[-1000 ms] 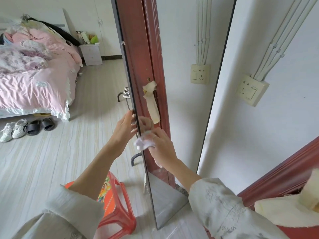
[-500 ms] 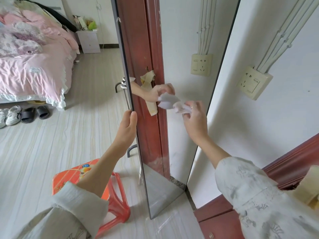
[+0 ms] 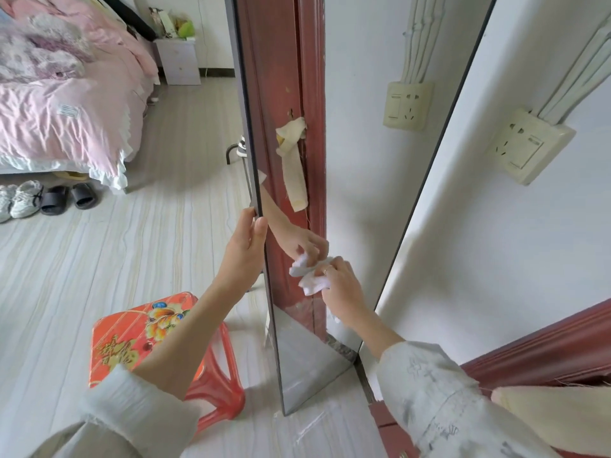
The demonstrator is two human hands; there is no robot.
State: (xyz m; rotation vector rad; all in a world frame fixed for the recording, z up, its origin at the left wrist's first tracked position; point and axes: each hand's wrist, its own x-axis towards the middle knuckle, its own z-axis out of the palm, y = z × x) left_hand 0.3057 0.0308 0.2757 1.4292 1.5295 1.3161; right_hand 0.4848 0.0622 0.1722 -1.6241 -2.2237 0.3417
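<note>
now right hand (image 3: 344, 292) presses white cloth (image 3: 310, 280) to mirror (image 3: 357, 180); left hand (image 3: 243, 251) grips its edge.

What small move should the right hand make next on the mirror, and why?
Probably wipe the white cloth downward: the right hand presses it against the mirror, the left hand grips the mirror's edge to steady it, and more glass lies below.

Left arm: my forearm rises forward and up, bare below a pushed-back pale sleeve, wrist straight.
Left hand: my left hand (image 3: 246, 251) stands upright, fingers nearly straight, thumb and fingers pinching the edge of the tall dark-framed mirror (image 3: 357, 200).
Right arm: my forearm angles up and leftward, sleeve down near the wrist.
Right hand: my right hand (image 3: 344, 292), back towards me, curls its fingers round a crumpled white cloth (image 3: 312, 282).
</note>
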